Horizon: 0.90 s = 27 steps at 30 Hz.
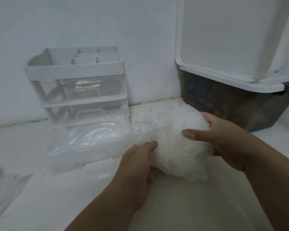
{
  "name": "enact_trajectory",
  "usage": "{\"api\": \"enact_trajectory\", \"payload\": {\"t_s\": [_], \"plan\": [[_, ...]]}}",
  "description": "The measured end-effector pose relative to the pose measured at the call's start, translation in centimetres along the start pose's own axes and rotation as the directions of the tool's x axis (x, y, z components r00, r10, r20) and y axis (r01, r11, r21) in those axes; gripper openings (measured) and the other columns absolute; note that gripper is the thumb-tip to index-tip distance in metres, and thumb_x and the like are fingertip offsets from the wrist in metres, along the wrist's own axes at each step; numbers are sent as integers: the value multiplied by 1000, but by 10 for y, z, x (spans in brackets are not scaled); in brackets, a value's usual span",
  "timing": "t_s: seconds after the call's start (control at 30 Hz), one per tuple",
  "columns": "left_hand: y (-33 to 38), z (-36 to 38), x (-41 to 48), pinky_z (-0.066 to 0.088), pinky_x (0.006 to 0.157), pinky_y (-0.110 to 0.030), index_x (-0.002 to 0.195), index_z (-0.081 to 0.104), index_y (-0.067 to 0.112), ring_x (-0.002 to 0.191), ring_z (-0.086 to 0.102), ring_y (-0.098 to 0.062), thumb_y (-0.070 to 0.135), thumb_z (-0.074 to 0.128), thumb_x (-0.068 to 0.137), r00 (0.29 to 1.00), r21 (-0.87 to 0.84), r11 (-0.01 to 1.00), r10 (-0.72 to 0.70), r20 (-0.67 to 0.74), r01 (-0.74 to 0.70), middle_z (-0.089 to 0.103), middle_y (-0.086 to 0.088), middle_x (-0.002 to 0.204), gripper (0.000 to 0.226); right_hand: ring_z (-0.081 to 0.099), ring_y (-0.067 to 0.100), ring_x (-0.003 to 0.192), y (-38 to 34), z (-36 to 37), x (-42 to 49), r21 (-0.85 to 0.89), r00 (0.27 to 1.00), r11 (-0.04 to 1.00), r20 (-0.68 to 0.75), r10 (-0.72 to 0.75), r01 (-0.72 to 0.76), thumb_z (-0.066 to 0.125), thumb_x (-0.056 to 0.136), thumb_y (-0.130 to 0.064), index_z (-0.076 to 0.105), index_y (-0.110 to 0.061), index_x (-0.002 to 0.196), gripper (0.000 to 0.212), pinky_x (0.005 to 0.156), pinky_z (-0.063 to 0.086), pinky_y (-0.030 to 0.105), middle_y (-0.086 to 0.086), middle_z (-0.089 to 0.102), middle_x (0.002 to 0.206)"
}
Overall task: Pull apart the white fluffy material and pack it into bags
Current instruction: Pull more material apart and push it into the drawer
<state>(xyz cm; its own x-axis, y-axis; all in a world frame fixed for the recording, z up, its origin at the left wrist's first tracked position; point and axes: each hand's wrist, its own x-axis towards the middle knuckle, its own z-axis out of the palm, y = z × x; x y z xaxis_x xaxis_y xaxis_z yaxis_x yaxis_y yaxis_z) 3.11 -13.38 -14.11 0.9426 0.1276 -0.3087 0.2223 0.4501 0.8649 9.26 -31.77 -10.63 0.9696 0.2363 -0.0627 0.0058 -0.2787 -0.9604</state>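
- Gripping the fluff [178,147] from opposite sides, likely to tear it: left hand [137,162] curled on its near-left, right hand [223,140] wrapped round its right.
- Fluff low over the table [173,205].
- Left of the fluff, clear bags [90,140] lying flat, handy for packing.
- Farther back-left of the fluff, a drawer unit [77,84].

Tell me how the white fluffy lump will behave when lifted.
Probably light for its bulk: the white fluffy lump looks airy and wispy. It likely squashes, since the left hand and right hand press into its sides. Wisps may pull off.
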Motion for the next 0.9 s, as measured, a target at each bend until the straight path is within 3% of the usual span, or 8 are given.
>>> {"api": "enact_trajectory", "payload": {"t_s": [0.07, 0.2, 0.43, 0.5, 0.57, 0.67, 0.8, 0.9], "plan": [[1, -1, -1, 56, 80, -65, 114, 66, 4, 91, 71, -42, 15, 72, 77, 1000, -19, 1000, -2, 11, 2, 73, -22, 103, 39, 71, 26, 97, 5, -4, 4, -45, 994, 999, -106, -32, 28, 84, 76, -17, 59, -32, 131, 62, 78, 61, 47, 0, 72, 112], [11, 1, -6, 55, 47, -33, 113, 70, 8, 60, 70, -26, 33, 75, 66, 993, -85, 995, 61, 99, -52, 75, -14, 92, 54, 70, 29, 95, 4, -12, 6, -70, 956, 983, -231, -182, 171, 74, 82, -3, 64, -28, 127, 52, 78, 60, 48, 1, 72, 107], [16, -6, -8, 47, 60, -37, 83, 61, 19, 51, 52, -17, 74, 59, 77, 955, 267, 920, 298, -3, -287, 59, 3, 56, 55, 73, 20, 89, -4, -26, 1, 31, 888, 929, -305, -343, 369, 73, 84, -8, 68, -28, 120, 41, 69, 58, 31, -1, 72, 110], [16, -10, -6, 50, 62, -38, 95, 58, 25, 58, 60, -11, 73, 42, 83, 790, 531, 690, 610, -59, -492, 65, 5, 70, 52, 73, 21, 87, -2, -26, 3, 72, 894, 932, -318, -315, 354, 72, 85, -8, 71, -27, 115, 35, 69, 57, 30, 0, 72, 108], [19, -13, -9, 50, 68, -32, 108, 53, 23, 77, 59, -7, 63, 35, 89, 528, 742, 350, 849, 6, -572, 62, 10, 90, 48, 73, 22, 83, 0, -24, 6, 147, 913, 931, -295, -281, 334, 70, 86, -6, 73, -23, 107, 28, 67, 56, 31, 5, 74, 102], [23, -11, -14, 41, 100, -36, 132, 48, 12, 120, 48, -15, 47, 40, 96, 298, 780, -77, 897, 326, -621, 54, -3, 129, 51, 72, 21, 76, 3, -18, 9, 202, 936, 931, -245, -252, 304, 67, 86, -1, 74, -18, 102, 24, 63, 56, 29, 10, 76, 94], [13, -7, -14, 5, 124, -44, 153, 27, 31, 148, 24, -6, 62, 29, 96, 453, 724, -218, 653, 606, -655, 38, 12, 156, 65, 73, 28, 83, 8, -14, 13, 271, 968, 935, -161, -192, 231, 64, 88, 1, 72, -12, 110, 27, 66, 58, 33, 15, 75, 97], [11, -9, -16, 26, 118, -41, 129, 60, 34, 110, 59, 4, 75, 17, 92, 557, 726, -239, 503, 661, -645, 69, 20, 115, 70, 73, 27, 77, 15, -13, 21, 328, 975, 932, -200, -92, 155, 61, 90, 4, 69, -6, 111, 25, 61, 60, 32, 18, 75, 96]]}}
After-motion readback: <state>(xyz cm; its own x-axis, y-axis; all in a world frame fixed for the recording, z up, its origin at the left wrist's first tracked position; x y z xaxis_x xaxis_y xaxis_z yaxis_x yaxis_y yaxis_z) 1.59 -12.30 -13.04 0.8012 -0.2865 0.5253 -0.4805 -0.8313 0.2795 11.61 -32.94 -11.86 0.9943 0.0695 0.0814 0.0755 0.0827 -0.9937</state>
